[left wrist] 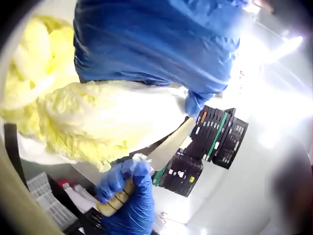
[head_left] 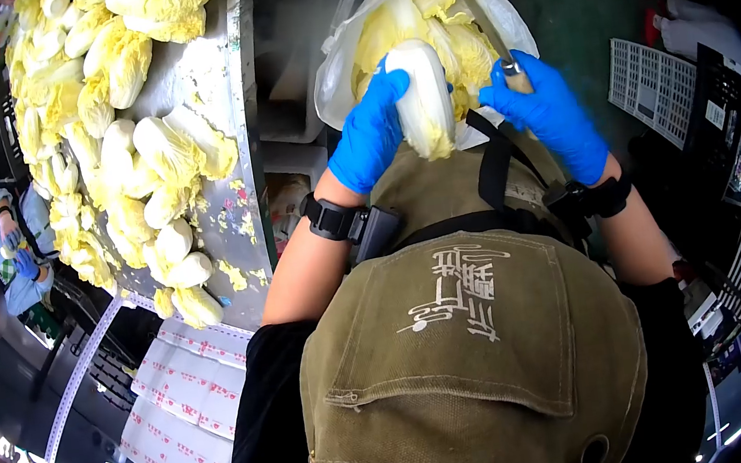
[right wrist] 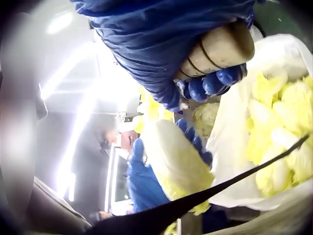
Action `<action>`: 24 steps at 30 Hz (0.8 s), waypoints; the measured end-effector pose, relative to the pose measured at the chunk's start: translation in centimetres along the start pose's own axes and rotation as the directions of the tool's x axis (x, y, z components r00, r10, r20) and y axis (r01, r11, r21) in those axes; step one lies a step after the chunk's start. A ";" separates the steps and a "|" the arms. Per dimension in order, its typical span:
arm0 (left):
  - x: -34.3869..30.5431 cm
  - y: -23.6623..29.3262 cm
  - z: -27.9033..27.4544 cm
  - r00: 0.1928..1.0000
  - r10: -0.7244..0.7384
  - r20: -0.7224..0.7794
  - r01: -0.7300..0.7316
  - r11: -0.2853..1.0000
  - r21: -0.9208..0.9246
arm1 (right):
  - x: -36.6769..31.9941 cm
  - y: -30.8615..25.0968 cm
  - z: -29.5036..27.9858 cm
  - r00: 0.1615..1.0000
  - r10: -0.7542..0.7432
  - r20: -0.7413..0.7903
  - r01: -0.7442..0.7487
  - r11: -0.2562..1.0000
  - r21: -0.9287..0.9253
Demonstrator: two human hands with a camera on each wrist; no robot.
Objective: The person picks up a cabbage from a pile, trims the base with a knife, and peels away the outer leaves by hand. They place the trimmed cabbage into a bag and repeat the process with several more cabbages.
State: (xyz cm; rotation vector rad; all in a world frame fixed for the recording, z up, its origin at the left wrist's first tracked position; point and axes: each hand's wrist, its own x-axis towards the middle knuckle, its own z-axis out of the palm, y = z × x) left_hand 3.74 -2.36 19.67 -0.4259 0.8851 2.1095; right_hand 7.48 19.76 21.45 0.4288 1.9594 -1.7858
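My left hand (head_left: 370,139), in a blue glove, grips a pale napa cabbage (head_left: 422,100) around its side, with its yellow leafy end toward me. In my gloved right hand (head_left: 553,116) is a knife (head_left: 481,16), held by its light wooden handle, the blade pointing away from me. In the left wrist view the knife blade (left wrist: 171,147) passes close to the cabbage's white base. Below both hands, a white plastic bag (head_left: 334,97) stands open with loose yellow cabbage leaves (head_left: 466,42) inside. The right wrist view shows fingers curled around the knife handle (right wrist: 222,49).
On my left, a metal table (head_left: 233,239) carries a heap of napa cabbages (head_left: 139,158). White printed boxes (head_left: 176,422) are stacked beside its near end. Crates (head_left: 647,91) stand at right. Another person (head_left: 6,239) wearing blue gloves is across the table. A black strap (head_left: 494,165) hangs before me.
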 end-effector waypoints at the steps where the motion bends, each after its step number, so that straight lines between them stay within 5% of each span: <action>1: 0.4 0.0 0.4 0.999 0.047 -0.014 -0.047 0.999 0.026 | 0.3 0.2 0.7 0.999 -0.012 0.033 0.008 0.993 0.117; 3: 0.8 0.1 1.8 0.991 0.130 -0.042 -0.127 0.989 0.073 | 0.5 -0.5 2.0 0.995 -0.091 0.044 0.078 0.969 0.233; 7: 1.6 -0.3 2.6 0.991 0.120 -0.067 -0.100 0.965 0.244 | 1.3 -0.9 3.2 0.965 -0.255 -0.056 0.249 0.964 -0.095; 10: 1.6 -0.8 2.9 0.994 0.100 -0.048 -0.101 0.995 -0.016 | 1.7 -0.4 3.3 0.965 -0.216 -0.147 0.198 0.972 -0.124; 11: 1.8 -0.8 2.8 0.992 0.124 0.002 -0.123 0.985 -0.121 | 1.6 -0.9 3.3 0.969 -0.197 -0.152 0.208 0.976 0.060; 14: 1.7 -1.6 1.8 0.959 0.282 -0.010 -0.276 0.944 0.181 | 2.0 0.5 2.8 0.973 -0.179 -0.146 0.190 0.980 0.061; 24: 1.2 -1.2 1.2 0.991 0.130 0.009 -0.130 0.981 0.145 | 1.5 -0.1 2.5 0.997 -0.078 0.019 0.075 0.991 0.113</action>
